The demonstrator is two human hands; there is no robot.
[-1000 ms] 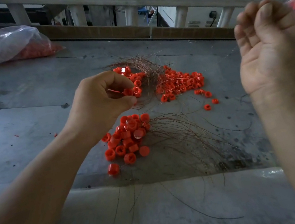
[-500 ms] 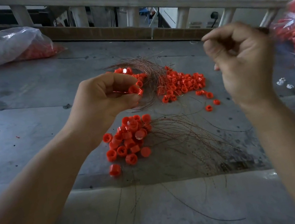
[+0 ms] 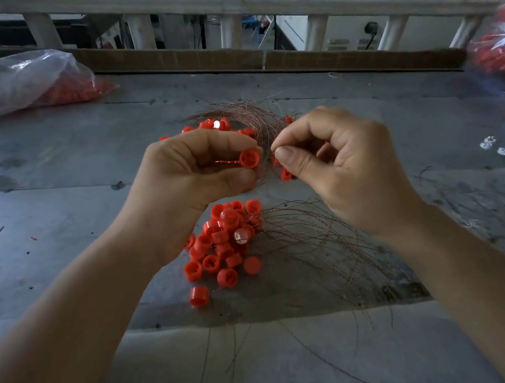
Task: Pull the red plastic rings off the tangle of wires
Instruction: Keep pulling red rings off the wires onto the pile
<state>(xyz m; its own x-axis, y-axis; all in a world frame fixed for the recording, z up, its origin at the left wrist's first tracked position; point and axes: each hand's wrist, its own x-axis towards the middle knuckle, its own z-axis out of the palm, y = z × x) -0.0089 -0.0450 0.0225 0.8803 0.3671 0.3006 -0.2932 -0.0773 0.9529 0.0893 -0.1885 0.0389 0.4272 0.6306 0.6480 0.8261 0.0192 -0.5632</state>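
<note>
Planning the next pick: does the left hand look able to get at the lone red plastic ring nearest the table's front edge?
Probably, once freed: the lone red plastic ring lies uncovered, but the left hand grips another red plastic ring.

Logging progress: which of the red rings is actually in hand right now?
The ring pinched by the left hand, raised above the table; the other rings lie on it. The right hand pinches only wire.
</note>
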